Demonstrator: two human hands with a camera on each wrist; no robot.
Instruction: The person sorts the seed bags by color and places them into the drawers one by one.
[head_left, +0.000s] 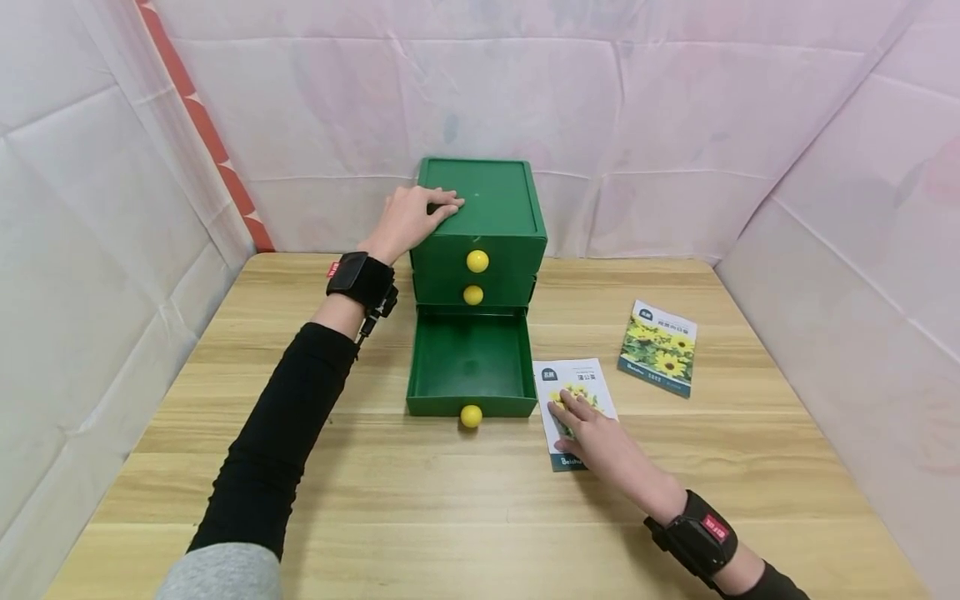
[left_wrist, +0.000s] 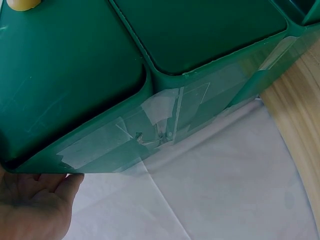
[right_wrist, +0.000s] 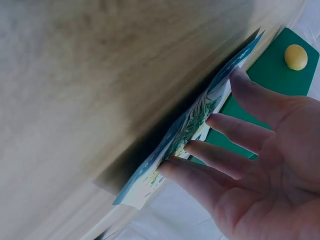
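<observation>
open bottom drawer clear inside, seed packet just right, table front free

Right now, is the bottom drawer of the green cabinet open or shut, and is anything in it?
Open and empty: the bottom drawer is pulled forward out of the green cabinet, bare floor showing.

Left hand flat atop green drawer cabinet, right hand on seed packet beside open bottom drawer.

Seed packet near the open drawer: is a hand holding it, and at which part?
Not gripped: the right hand rests straight fingers on the seed packet, upon its printed face.
</observation>
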